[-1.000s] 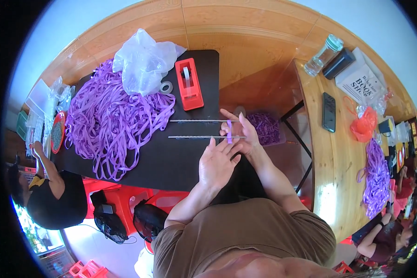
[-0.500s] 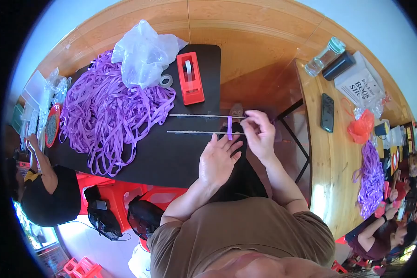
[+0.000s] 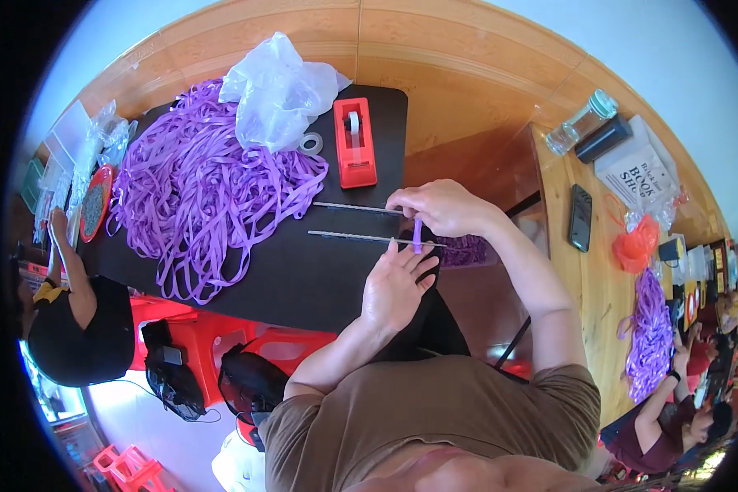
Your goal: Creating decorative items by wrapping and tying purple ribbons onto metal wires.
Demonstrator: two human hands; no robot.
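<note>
Two thin twisted-looking rods, the far rod (image 3: 357,207) and the near rod (image 3: 348,237), lie side by side and jut past the right edge of the black table. A short purple ribbon (image 3: 417,236) spans them near their right ends. My right hand (image 3: 447,207) is over the far rod, fingers bent and closed at the ribbon's upper end; the fingertips partly hide the grip. Below the near rod, my left hand (image 3: 392,293) is palm up with fingers apart, its fingertips by the ribbon's lower end.
A large heap of purple ribbon (image 3: 197,189) covers the black table's left, beside a clear plastic bag (image 3: 279,90), a tape roll (image 3: 311,144) and a red tape dispenser (image 3: 355,143). At right, a wooden table holds a phone (image 3: 580,217) and a bottle (image 3: 580,123). Other people sit on both sides.
My right hand has swung up and left over the far rod, its forearm now reaching in from the right. My left hand stays beneath the near rod. The whole view has shifted slightly.
</note>
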